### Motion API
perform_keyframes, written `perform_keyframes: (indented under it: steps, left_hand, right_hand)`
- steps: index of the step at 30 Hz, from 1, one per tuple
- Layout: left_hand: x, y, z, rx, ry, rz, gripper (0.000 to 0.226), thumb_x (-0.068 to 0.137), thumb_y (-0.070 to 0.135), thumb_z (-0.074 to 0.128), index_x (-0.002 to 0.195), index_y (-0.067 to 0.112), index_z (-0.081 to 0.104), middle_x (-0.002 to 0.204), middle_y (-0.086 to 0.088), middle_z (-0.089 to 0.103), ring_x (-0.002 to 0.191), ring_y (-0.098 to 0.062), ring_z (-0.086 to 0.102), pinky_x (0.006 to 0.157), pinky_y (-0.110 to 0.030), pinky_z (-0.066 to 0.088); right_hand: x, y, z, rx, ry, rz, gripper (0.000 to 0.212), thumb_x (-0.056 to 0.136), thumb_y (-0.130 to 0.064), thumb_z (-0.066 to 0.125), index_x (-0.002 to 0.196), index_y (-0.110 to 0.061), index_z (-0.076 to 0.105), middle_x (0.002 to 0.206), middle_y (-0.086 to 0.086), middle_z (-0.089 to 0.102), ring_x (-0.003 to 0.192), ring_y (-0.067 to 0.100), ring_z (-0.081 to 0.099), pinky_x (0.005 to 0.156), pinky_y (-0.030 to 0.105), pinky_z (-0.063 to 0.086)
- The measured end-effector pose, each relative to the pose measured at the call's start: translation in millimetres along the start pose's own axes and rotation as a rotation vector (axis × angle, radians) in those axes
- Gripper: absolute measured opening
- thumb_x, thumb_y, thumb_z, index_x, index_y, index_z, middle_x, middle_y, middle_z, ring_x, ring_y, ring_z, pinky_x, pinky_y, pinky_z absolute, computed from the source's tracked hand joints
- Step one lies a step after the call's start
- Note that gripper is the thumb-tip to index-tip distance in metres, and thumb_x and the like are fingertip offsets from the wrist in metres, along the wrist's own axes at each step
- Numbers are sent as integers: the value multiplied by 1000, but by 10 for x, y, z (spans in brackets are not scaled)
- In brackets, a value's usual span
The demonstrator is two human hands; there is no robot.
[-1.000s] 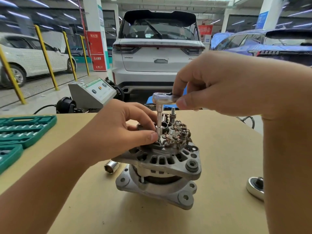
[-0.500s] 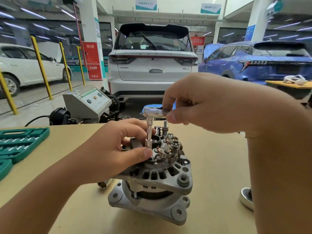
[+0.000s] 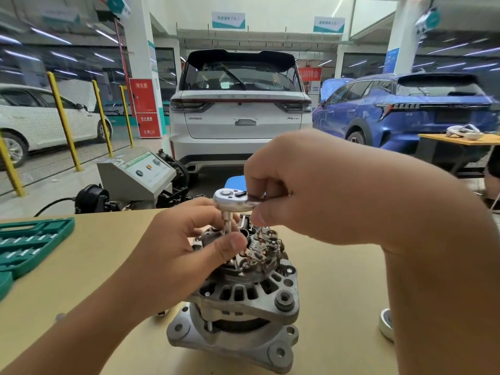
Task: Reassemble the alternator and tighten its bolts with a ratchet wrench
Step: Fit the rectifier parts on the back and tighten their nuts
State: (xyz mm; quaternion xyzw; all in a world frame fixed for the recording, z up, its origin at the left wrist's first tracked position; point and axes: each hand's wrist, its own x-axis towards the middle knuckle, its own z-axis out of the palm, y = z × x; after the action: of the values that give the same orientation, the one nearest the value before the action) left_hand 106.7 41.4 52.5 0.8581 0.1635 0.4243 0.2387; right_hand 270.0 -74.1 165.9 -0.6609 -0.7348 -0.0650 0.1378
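A grey cast alternator (image 3: 243, 301) stands upright on the tan table (image 3: 338, 307), its rectifier end with copper leads facing up. A chrome ratchet wrench (image 3: 230, 198) sits above it, with an extension bar (image 3: 226, 226) reaching down into the top of the alternator. My right hand (image 3: 311, 185) grips the ratchet's handle just behind its head. My left hand (image 3: 184, 250) pinches the extension bar between thumb and fingers, low over the rectifier. The socket end is hidden behind my left thumb.
A green socket-set case (image 3: 29, 244) lies open at the table's left edge. A round metal part (image 3: 385, 324) shows at the right, half hidden by my right forearm. Beyond the table stand a grey test bench (image 3: 135, 174) and parked cars.
The camera has tilted up, so the alternator and hands sit lower in view. The ratchet head now shows its top face. Both hands keep their hold.
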Motion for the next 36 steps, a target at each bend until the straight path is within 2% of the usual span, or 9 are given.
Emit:
perform_keyframes:
  steps: [8, 13, 18, 22, 24, 26, 29, 32, 36]
  left_hand:
    - [-2, -66, 1, -187, 33, -42, 22, 77, 44, 78, 82, 23, 77, 78, -3, 73, 75, -20, 68, 72, -28, 54]
    - [-15, -66, 43, -259, 128, -51, 26, 71, 42, 82, 94, 31, 81, 82, -8, 76, 78, -28, 71, 77, -36, 59]
    - [-16, -37, 21, -264, 108, -55, 22, 71, 43, 81, 86, 27, 79, 76, -6, 73, 71, -23, 68, 70, -37, 56]
    - [-17, 6, 76, -269, 164, -54, 24, 75, 45, 84, 91, 28, 81, 79, -7, 76, 74, -34, 69, 70, -57, 57]
    - [-3, 23, 103, -278, 192, -32, 24, 76, 47, 81, 93, 30, 82, 80, -8, 77, 75, -36, 70, 73, -53, 58]
    - [3, 15, 103, -270, 193, -47, 25, 75, 47, 81, 89, 26, 82, 76, -9, 76, 73, -36, 68, 71, -49, 56]
    - [9, -21, 83, -270, 163, -74, 18, 76, 37, 82, 84, 21, 80, 74, -10, 75, 72, -37, 68, 72, -48, 55]
    - [9, -7, 108, -283, 183, -77, 12, 77, 35, 80, 88, 30, 81, 75, -5, 76, 70, -28, 70, 67, -39, 56]
    - [2, -22, 103, -271, 160, -65, 10, 81, 29, 79, 90, 30, 81, 75, -1, 75, 68, -18, 68, 69, -33, 56]
  right_hand:
    - [87, -17, 82, -19, 88, -29, 16, 93, -19, 69, 96, -35, 73, 92, -13, 66, 85, 13, 61, 75, 36, 56]
    - [68, -44, 102, -66, 101, -76, 9, 85, -31, 75, 94, -27, 72, 72, -10, 61, 61, 10, 58, 52, 30, 53]
    - [95, -45, 106, -40, 89, -29, 18, 89, -24, 73, 100, -39, 73, 91, -14, 66, 82, 13, 63, 69, 34, 57]
    - [79, -72, 105, -138, 116, -33, 19, 85, -39, 76, 98, -27, 70, 78, -10, 63, 68, 15, 61, 59, 35, 55]
    - [50, -77, 64, -104, 95, -37, 27, 81, -48, 79, 94, -26, 71, 69, -11, 61, 64, 11, 59, 53, 32, 51]
    - [80, -68, 66, -57, 77, -22, 12, 86, -32, 78, 97, -32, 74, 74, -15, 61, 67, 3, 57, 54, 25, 48]
    - [156, -43, 134, -66, 99, 31, 25, 92, -12, 68, 102, -34, 74, 91, -13, 63, 80, 11, 61, 68, 33, 57]
    - [135, -72, 163, -144, 112, 0, 9, 89, -25, 71, 98, -27, 70, 81, -8, 61, 70, 15, 60, 59, 33, 54]
    - [56, -113, 79, -158, 83, 1, 16, 87, -30, 74, 102, -30, 70, 76, -12, 59, 67, 6, 54, 54, 25, 44]
